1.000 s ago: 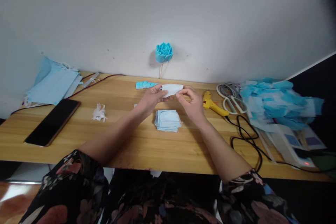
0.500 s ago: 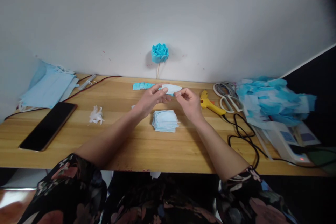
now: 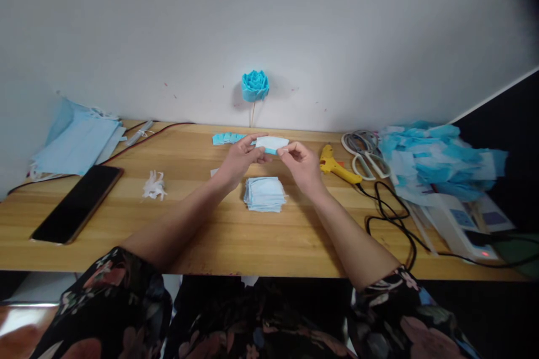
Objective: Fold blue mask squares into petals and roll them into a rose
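Observation:
A small white and blue piece of mask fabric (image 3: 273, 143) is stretched between my two hands, above the back half of the table. My left hand (image 3: 243, 158) pinches its left end. At its lower right corner, my right hand (image 3: 301, 164) grips the edge between thumb and fingers. A blue strip shows along the lower edge of the piece. Just below my hands lies a stack of pale blue fabric squares (image 3: 265, 194). Several blue folded pieces (image 3: 227, 138) lie in a row behind my left hand, partly hidden by it.
A blue fabric flower (image 3: 255, 86) on a thin stick stands against the wall. To the right are a yellow glue gun (image 3: 337, 165), scissors (image 3: 370, 165) and a heap of blue scraps (image 3: 442, 162). Leftward lie white scraps (image 3: 154, 185), a phone (image 3: 78, 203) and face masks (image 3: 78, 137).
The fabric piece has tilted and now lies more level, with more of its blue lower strip showing. Both hands have shifted very slightly and keep their hold.

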The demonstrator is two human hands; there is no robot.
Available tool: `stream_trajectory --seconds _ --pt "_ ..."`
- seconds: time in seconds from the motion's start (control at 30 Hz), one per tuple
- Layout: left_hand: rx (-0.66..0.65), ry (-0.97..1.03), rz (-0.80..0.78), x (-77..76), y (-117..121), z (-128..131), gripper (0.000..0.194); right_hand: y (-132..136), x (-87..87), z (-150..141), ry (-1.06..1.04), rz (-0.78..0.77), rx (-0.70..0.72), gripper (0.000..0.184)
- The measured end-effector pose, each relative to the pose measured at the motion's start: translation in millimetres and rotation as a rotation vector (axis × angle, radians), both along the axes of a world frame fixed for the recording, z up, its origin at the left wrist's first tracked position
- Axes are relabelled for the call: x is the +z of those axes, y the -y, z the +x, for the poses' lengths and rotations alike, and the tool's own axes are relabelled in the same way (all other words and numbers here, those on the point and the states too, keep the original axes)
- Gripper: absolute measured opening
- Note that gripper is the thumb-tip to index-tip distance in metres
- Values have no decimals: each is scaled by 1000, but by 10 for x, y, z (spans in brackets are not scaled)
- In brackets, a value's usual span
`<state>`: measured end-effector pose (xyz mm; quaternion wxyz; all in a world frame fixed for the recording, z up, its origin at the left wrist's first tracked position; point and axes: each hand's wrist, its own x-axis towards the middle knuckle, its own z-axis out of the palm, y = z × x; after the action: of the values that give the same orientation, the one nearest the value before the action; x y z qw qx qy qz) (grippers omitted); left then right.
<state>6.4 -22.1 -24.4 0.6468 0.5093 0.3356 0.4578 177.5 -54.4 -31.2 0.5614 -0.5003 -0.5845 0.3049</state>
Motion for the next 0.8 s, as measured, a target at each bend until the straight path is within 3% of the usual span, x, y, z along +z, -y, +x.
stream_trajectory --seconds 0.2,0.37,0.43,0.57,0.8 --pt "64 -17 27 -2 -21 -16 39 -81 -21 96 -169 5 -38 25" --pt "42 -16 19 -1 -23 -15 44 -129 -52 178 -82 -26 190 78" --pt "36 -8 16 -5 -18 -10 44 -123 -60 187 -4 -41 217 86" --pt "30 -45 33 -7 -3 -2 45 -116 -66 187 47 -52 175 78" --pt "-17 -97 71 25 53 -1 60 -142 -103 200 79 -80 85 35"
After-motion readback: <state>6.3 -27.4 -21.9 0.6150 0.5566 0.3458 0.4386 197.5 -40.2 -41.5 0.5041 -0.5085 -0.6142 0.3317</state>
